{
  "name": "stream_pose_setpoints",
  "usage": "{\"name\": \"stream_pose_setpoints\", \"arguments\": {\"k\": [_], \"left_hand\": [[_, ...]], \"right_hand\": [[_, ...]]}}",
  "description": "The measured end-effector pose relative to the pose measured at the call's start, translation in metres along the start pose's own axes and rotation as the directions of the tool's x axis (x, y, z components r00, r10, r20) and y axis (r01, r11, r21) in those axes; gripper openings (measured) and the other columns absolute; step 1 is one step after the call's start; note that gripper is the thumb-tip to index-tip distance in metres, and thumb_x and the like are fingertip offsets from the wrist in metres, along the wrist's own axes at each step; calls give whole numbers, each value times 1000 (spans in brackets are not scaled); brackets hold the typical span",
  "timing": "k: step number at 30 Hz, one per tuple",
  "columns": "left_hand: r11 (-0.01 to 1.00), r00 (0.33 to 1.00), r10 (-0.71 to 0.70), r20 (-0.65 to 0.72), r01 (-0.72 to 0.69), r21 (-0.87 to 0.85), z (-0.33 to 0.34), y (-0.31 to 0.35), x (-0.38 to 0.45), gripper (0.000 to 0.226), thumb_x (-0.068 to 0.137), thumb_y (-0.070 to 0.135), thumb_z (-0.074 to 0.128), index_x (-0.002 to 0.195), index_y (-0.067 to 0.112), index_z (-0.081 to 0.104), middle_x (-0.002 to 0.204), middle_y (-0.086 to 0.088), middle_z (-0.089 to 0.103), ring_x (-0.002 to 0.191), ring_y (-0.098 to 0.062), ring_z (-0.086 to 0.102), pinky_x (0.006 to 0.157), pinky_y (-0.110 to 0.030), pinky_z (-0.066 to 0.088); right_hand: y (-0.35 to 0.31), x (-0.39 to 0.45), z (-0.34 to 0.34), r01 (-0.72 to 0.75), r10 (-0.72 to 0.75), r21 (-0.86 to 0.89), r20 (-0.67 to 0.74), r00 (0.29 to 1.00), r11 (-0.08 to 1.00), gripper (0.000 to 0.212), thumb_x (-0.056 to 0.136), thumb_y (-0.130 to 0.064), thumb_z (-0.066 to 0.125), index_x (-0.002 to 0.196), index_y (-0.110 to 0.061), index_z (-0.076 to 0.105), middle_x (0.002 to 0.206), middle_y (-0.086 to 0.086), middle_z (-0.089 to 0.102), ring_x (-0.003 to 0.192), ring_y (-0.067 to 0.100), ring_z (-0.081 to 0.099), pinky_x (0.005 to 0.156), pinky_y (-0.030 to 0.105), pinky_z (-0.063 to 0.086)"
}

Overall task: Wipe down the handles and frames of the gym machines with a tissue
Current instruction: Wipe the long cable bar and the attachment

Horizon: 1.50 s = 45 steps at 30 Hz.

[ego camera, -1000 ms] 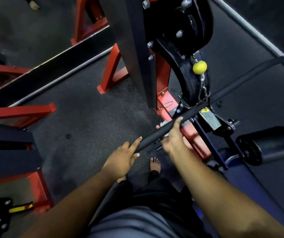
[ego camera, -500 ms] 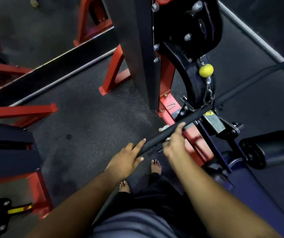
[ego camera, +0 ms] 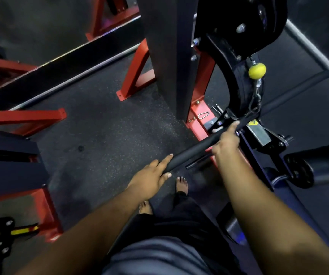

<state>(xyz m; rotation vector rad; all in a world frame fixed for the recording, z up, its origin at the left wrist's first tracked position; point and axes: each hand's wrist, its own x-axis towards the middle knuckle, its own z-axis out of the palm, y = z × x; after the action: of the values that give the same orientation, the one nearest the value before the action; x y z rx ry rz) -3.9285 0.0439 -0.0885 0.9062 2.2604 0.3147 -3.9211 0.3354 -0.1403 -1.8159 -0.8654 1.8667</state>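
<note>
right hand (ego camera: 226,142) slid further up the bar (ego camera: 191,150) toward the cable clip, fingers wrapped round it (tissue hidden?); left hand (ego camera: 152,175) still pinches the end, so wiping's progressing.

Both your forearms reach forward and down toward the black bar (ego camera: 195,150). Your left hand (ego camera: 151,178) holds the bar's near end, index finger laid straight along its top, thumb underneath. Your right hand (ego camera: 226,141) sits farther up the bar, fingers (ego camera: 234,125) curled over it; bare feet show below.
</note>
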Motion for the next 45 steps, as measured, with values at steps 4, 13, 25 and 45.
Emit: {"name": "stream_pose_setpoints", "arguments": {"k": [4,13,25,45], "left_hand": [[999,1000,-25,1,25,-21,2,-8,-10,67,107,52,36,161,43,-3,129,-3,50,107,-24,56,88,-43,52],[999,1000,-29,8,29,-17,4,-16,-15,66,107,52,32,162,41,-3,131,-4,49,113,-27,55,93,-45,50],[998,999,-35,19,36,-58,8,-11,-18,65,107,51,34,160,45,-4,128,-4,48,109,-26,54,91,-47,51],[995,999,-52,-3,52,-88,14,-8,-20,64,107,51,35,159,47,-2,125,-5,50,103,-25,56,89,-49,52]], "right_hand": [[-20,27,3,184,-216,-212,-138,967,960,47,103,-28,55,139,2,46,139,24,58,124,35,60,107,37,46],[51,-34,-66,859,-602,-446,622,500,252,62,90,9,36,150,-4,46,160,6,33,152,21,16,125,20,8],[18,-18,-59,868,-189,-317,946,263,-383,71,93,-70,37,134,-17,61,131,7,64,136,26,49,124,57,4],[-29,8,-59,684,-218,-535,839,499,-495,87,80,-90,25,117,-19,60,137,4,58,147,23,33,114,76,0]]}}
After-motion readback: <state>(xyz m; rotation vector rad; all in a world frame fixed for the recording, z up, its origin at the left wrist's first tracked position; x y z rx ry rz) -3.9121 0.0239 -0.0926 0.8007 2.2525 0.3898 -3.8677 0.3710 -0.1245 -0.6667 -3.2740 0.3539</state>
